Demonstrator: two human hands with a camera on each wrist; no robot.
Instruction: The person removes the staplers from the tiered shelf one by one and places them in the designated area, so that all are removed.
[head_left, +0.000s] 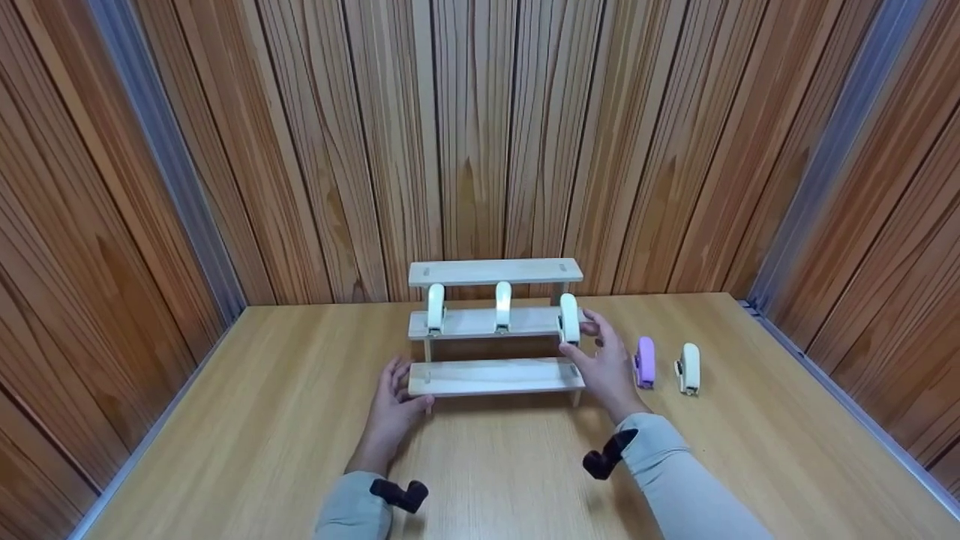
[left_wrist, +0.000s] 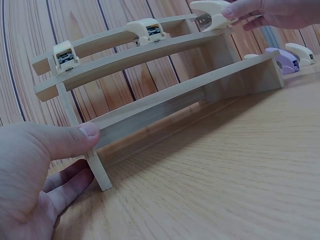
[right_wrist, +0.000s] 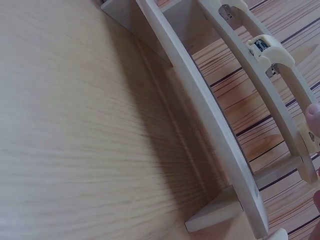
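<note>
A three-tier wooden rack (head_left: 495,377) stands on the table. My left hand (head_left: 394,409) grips its lower left end, thumb on the bottom shelf's edge and fingers around behind the leg (left_wrist: 102,172). At the right end of the middle shelf, my right hand (head_left: 606,367) holds a cream stapler (head_left: 569,319) between thumb and fingers, its base close over the board. Two more cream staplers stand upright on that same shelf, a left stapler (head_left: 436,309) and a middle stapler (head_left: 502,307). Only fingertips of the right hand show in the right wrist view.
Right of the rack, a purple stapler (head_left: 645,363) and another cream stapler (head_left: 688,369) stand on the table (head_left: 315,360). The rack's top shelf (head_left: 495,271) is close to the wood-panelled back wall (head_left: 480,150). Panelled walls also rise on both sides.
</note>
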